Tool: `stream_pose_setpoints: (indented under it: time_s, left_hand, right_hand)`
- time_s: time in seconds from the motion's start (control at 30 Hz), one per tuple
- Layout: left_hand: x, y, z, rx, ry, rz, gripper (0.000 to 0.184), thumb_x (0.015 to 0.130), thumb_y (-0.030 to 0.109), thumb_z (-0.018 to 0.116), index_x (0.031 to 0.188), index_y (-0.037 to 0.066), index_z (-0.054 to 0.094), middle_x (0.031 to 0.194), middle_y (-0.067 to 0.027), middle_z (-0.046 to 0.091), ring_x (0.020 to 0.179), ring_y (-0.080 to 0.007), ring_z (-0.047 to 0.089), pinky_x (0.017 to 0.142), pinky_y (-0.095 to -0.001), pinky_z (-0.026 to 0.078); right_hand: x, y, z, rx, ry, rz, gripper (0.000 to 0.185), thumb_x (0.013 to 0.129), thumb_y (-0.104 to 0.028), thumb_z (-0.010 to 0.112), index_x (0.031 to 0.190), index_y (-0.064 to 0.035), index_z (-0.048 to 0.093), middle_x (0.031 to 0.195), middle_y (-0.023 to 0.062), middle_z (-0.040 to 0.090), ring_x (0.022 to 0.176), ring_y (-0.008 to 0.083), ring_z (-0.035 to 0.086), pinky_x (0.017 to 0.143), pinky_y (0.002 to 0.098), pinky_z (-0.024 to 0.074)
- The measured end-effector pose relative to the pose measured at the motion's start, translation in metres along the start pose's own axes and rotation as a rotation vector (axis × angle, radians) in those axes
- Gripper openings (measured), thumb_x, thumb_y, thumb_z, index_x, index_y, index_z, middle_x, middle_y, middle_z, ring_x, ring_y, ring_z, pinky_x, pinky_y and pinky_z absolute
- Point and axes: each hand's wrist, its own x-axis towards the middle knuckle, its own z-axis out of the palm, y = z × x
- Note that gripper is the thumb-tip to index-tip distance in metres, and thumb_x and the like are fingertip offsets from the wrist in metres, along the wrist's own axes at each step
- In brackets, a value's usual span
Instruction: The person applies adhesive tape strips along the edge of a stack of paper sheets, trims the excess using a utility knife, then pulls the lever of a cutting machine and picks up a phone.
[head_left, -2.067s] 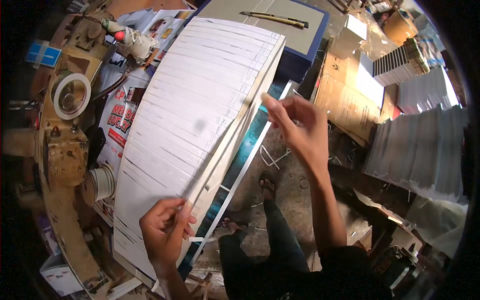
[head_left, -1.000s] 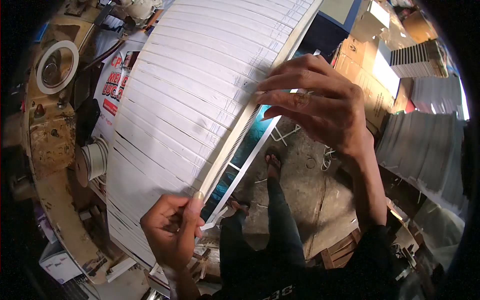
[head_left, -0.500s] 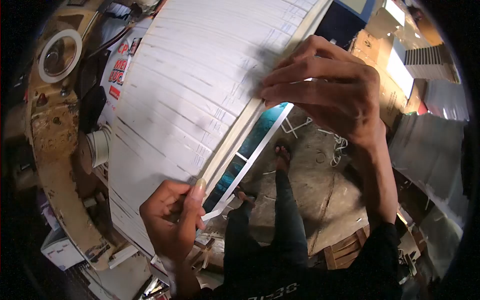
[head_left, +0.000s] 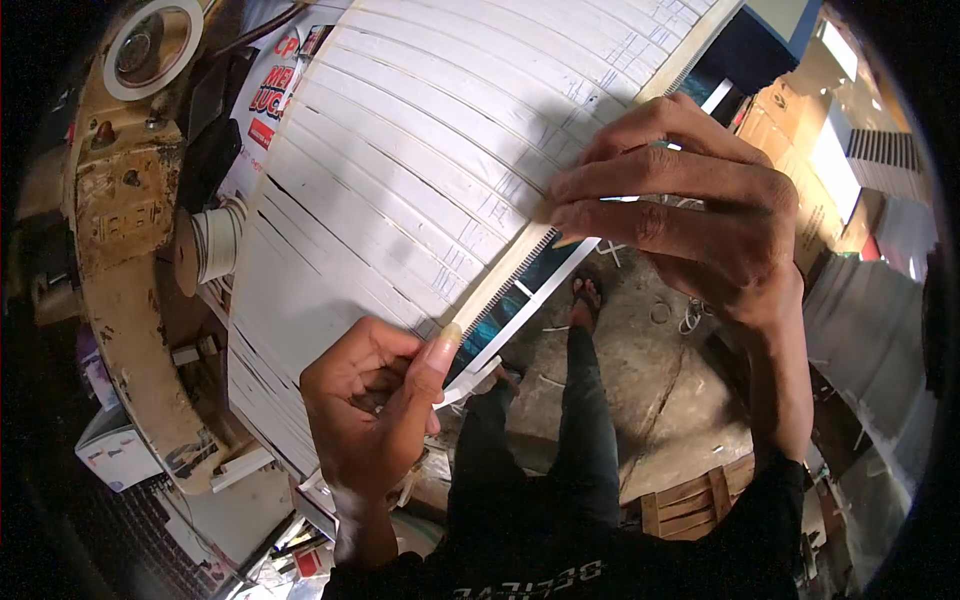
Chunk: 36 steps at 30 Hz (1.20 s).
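Observation:
A tall stack of white paper-covered blocks (head_left: 400, 150) fans out in thin layers, with pencil marks along its right side. A narrow cream strip with a toothed dark edge (head_left: 510, 262) runs along that side. My left hand (head_left: 375, 400) pinches the strip's near end between thumb and fingers. Farther up, my right hand (head_left: 680, 195) is closed at the same strip, its fingertips together on it. Below the strip, a teal printed surface with a white border (head_left: 530, 300) shows in part.
On the left are a worn machine frame (head_left: 130, 300), a tape roll (head_left: 153, 48) and a spool of white cord (head_left: 212, 245). Cardboard (head_left: 785, 120) and grey stacks (head_left: 860, 320) stand at the right. A wooden crate (head_left: 700, 500) is on the floor.
Both hands have come to the strip; my right hand, earlier raised off the edge, now closes on it. The view has shifted closer, and the cutter seen at first is out of view.

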Motion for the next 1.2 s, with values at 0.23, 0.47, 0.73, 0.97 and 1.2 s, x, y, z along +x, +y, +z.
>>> stream_pose_setpoints:
  time_s: [0.23, 0.47, 0.73, 0.97, 1.2]
  left_hand:
    - [0.001, 0.0, 0.0, -0.003, -0.013, -0.015, 0.021, 0.091, 0.014, 0.07, 0.077, 0.003, 0.057, 0.057, -0.0049, 0.058, 0.039, -0.0075, 0.047, 0.039, -0.0231, 0.036]
    - [0.002, -0.001, -0.002, 0.012, -0.028, -0.011, 0.019, 0.091, 0.011, 0.069, 0.079, 0.002, 0.058, 0.057, -0.0049, 0.059, 0.039, -0.0073, 0.047, 0.038, -0.0233, 0.037]
    - [0.003, 0.0, -0.002, -0.033, -0.049, -0.01, 0.019, 0.091, 0.01, 0.069, 0.079, -0.001, 0.06, 0.058, -0.0058, 0.061, 0.044, -0.0044, 0.052, 0.04, -0.0189, 0.037]
    - [0.004, -0.004, -0.005, -0.02, -0.065, -0.001, 0.018, 0.091, 0.011, 0.07, 0.08, 0.003, 0.058, 0.059, -0.005, 0.06, 0.043, -0.0068, 0.05, 0.037, -0.0234, 0.038]
    - [-0.002, 0.001, -0.004, 0.011, -0.03, 0.019, 0.011, 0.09, 0.004, 0.07, 0.085, -0.004, 0.066, 0.063, -0.0084, 0.065, 0.049, -0.0051, 0.056, 0.043, -0.0192, 0.039]
  right_hand:
    - [0.003, 0.0, 0.0, 0.04, -0.045, -0.018, 0.023, 0.067, -0.007, 0.077, 0.09, -0.0073, 0.078, 0.093, 0.0039, 0.075, 0.092, 0.0192, 0.067, 0.076, 0.0315, 0.0552]
    - [0.004, -0.006, 0.008, 0.03, -0.025, -0.01, 0.022, 0.065, -0.007, 0.078, 0.087, -0.0064, 0.078, 0.092, 0.0038, 0.075, 0.091, 0.0188, 0.066, 0.073, 0.0297, 0.0542]
    - [0.006, -0.023, 0.027, 0.103, 0.011, -0.036, 0.028, 0.061, -0.014, 0.077, 0.086, -0.003, 0.078, 0.093, 0.0045, 0.075, 0.089, 0.0196, 0.064, 0.069, 0.0313, 0.0496]
    - [0.005, -0.024, 0.033, 0.122, 0.022, -0.063, 0.03, 0.058, -0.015, 0.076, 0.085, -0.0032, 0.078, 0.091, 0.0042, 0.074, 0.087, 0.0197, 0.065, 0.066, 0.0297, 0.0466]
    - [0.0, -0.04, 0.052, 0.125, 0.08, -0.005, 0.025, 0.062, -0.016, 0.079, 0.085, -0.0073, 0.079, 0.092, 0.0006, 0.075, 0.087, 0.0171, 0.066, 0.065, 0.0283, 0.0467]
